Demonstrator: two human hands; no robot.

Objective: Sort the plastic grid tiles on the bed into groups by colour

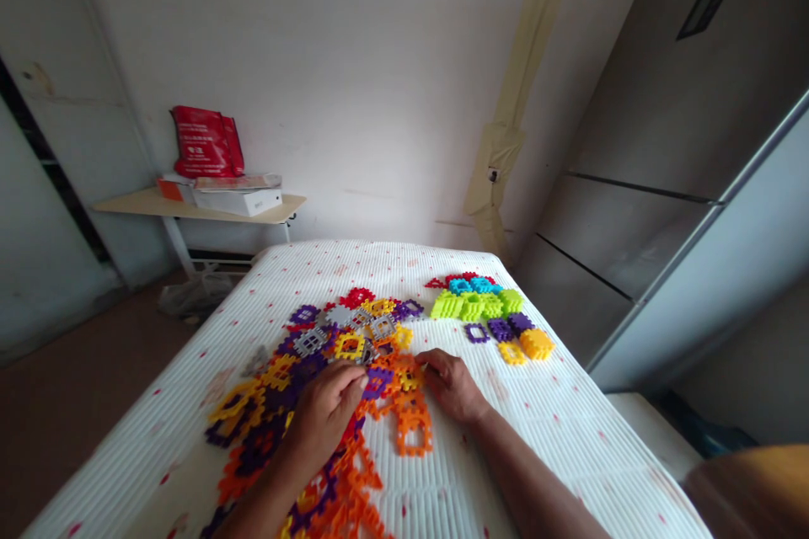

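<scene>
A heap of interlocking plastic tiles, notched at the edges and many with window-like openings, spreads over the middle and left of the table. Above its near right part, my left hand (pixel 329 402) is closed, thumb against the fingers, at the edge of a purple tile (pixel 377 383). Facing it, my right hand (pixel 455 383) has curled fingers beside orange and yellow tiles (pixel 408 375); what its fingertips grip is partly hidden. Just below lies an orange square frame tile (pixel 414 436). Grey tiles (pixel 309 342) rest on top of the heap behind my hands.
Sorted groups stand at the back right: lime green tiles (pixel 471 305), light blue tiles (pixel 471 285), purple tiles (pixel 509 326) and a yellow-orange stack (pixel 537 344). A patterned white cover (pixel 537 438) lies on the table. A refrigerator (pixel 632 143) is right; a side table (pixel 132 202) is left.
</scene>
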